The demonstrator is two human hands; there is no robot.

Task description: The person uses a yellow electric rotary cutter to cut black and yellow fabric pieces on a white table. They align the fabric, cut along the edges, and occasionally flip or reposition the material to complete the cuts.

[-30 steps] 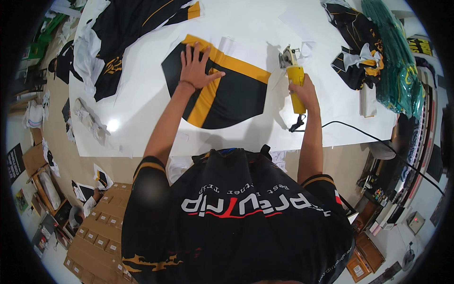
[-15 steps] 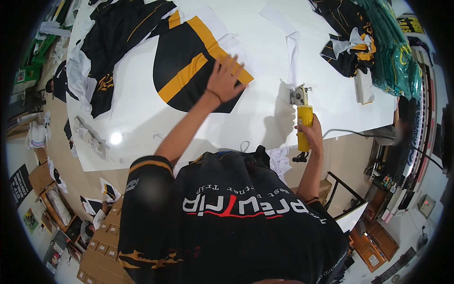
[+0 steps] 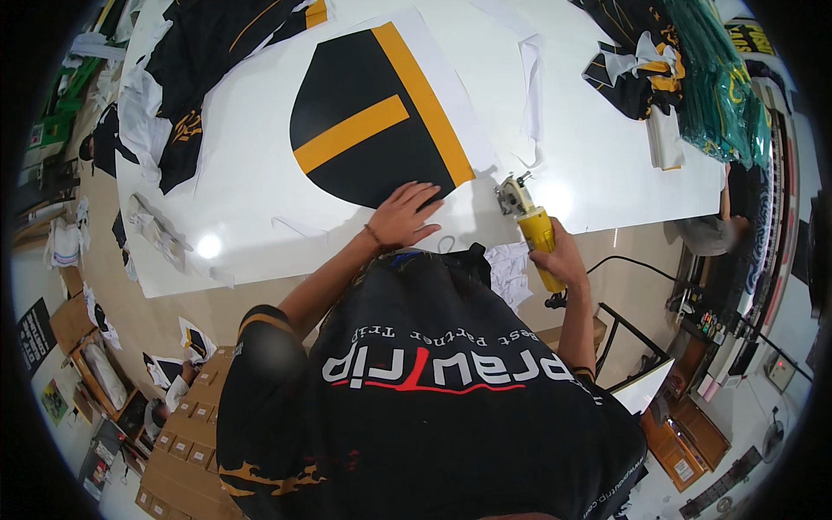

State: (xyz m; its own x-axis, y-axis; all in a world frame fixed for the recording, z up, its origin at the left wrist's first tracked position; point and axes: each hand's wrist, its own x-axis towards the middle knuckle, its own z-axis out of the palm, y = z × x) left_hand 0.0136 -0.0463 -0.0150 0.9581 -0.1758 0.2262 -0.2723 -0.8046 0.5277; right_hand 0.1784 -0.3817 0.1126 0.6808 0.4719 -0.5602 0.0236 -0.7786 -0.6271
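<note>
A black fabric panel (image 3: 347, 87) with yellow bands lies flat on the white table (image 3: 251, 208), a white margin along its right side. My left hand (image 3: 404, 217) rests with fingers stretched out on the panel's near edge. Wrapped round the yellow body of a handheld electric cloth cutter (image 3: 537, 232) is my right hand (image 3: 562, 258). The cutter's metal head points toward the panel's near right corner, a small gap apart from it. A dark cord trails off to the right.
Black and yellow garments (image 3: 195, 69) are heaped at the far left. Plastic-wrapped green packs (image 3: 724, 95) lie at the far right beside a crumpled black garment (image 3: 637, 74). White offcut strips (image 3: 531, 95) lie about the table. Cardboard boxes (image 3: 186, 442) stand on the floor at lower left.
The panel now lies flatter, its banded edge turned more upright. My left hand has come nearer to me, to the panel's near edge. The cutter has moved left and tilted toward the panel.
</note>
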